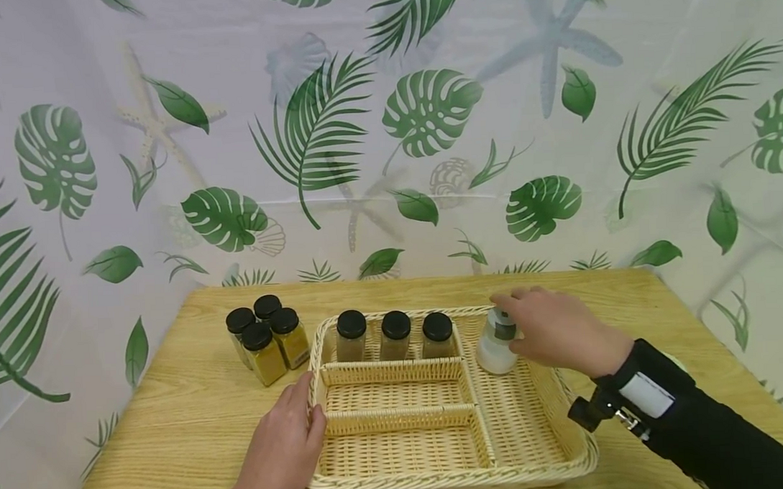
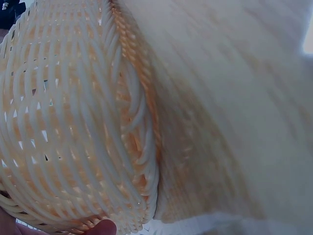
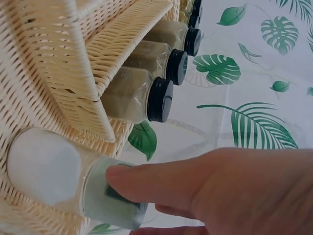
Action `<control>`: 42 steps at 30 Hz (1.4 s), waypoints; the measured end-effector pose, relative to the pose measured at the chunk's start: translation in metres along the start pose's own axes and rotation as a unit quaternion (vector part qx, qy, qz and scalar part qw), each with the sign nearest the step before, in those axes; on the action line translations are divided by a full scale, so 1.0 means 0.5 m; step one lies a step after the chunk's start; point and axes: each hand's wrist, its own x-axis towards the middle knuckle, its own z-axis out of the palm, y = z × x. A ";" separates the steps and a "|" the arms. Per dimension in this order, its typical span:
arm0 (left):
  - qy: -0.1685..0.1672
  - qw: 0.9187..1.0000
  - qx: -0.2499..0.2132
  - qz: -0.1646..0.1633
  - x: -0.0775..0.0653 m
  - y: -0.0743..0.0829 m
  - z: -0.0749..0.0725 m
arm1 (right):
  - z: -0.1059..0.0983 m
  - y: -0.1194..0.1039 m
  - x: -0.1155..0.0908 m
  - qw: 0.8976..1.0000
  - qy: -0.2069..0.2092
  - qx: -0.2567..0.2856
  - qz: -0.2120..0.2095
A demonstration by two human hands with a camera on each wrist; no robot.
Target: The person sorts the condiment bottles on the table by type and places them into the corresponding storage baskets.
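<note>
A wicker basket (image 1: 451, 480) with several compartments lies on the table. My left hand (image 1: 278, 450) grips its left rim; in the left wrist view the woven wall (image 2: 73, 112) fills the left side, with a fingertip (image 2: 103, 227) at the bottom. At the far end of the long right compartment, my right hand (image 1: 556, 332) holds a clear jar (image 1: 497, 352) of white contents by its top, thumb on the pale, greenish lid (image 3: 98, 191). Whether the jar's base touches the basket floor is hard to tell. Three black-capped spice jars (image 1: 396, 338) stand in a row in the back left compartment.
Left of the basket, several black-capped jars (image 1: 266, 360) with yellow contents stand close together on the wooden table (image 1: 171, 418). A leaf-patterned cloth (image 1: 362, 152) hangs behind the table. A pale round edge (image 1: 677, 362) shows partly behind the right forearm.
</note>
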 end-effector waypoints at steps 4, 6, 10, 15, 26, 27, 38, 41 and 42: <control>-0.002 1.000 0.000 0.000 0.000 0.000 0.000 | -0.007 0.013 -0.019 1.000 -0.003 0.002 0.015; -0.005 1.000 -0.001 0.000 0.000 0.000 0.001 | -0.011 0.021 -0.029 1.000 -0.008 0.006 0.023; -0.006 1.000 -0.002 0.000 0.000 0.000 0.002 | -0.012 0.044 -0.053 0.999 -0.020 0.009 0.043; -0.004 1.000 0.000 -0.002 0.000 -0.004 0.004 | -0.005 0.078 -0.083 0.997 -0.041 0.007 0.071; -0.007 1.000 -0.002 -0.006 -0.002 -0.002 0.002 | 0.010 0.143 -0.136 0.989 -0.096 0.023 0.110; -0.007 1.000 -0.002 -0.006 -0.002 -0.002 0.002 | 0.012 0.149 -0.140 0.989 -0.098 0.023 0.112; 0.001 1.000 0.001 0.001 -0.002 -0.001 0.001 | 0.030 0.196 -0.180 0.980 -0.115 0.023 0.160; 0.000 1.000 0.001 0.002 -0.002 -0.001 0.001 | 0.039 0.209 -0.191 0.978 -0.121 0.027 0.165; 0.001 1.000 0.001 0.002 -0.003 -0.001 0.001 | 0.045 0.214 -0.194 0.977 -0.125 0.030 0.167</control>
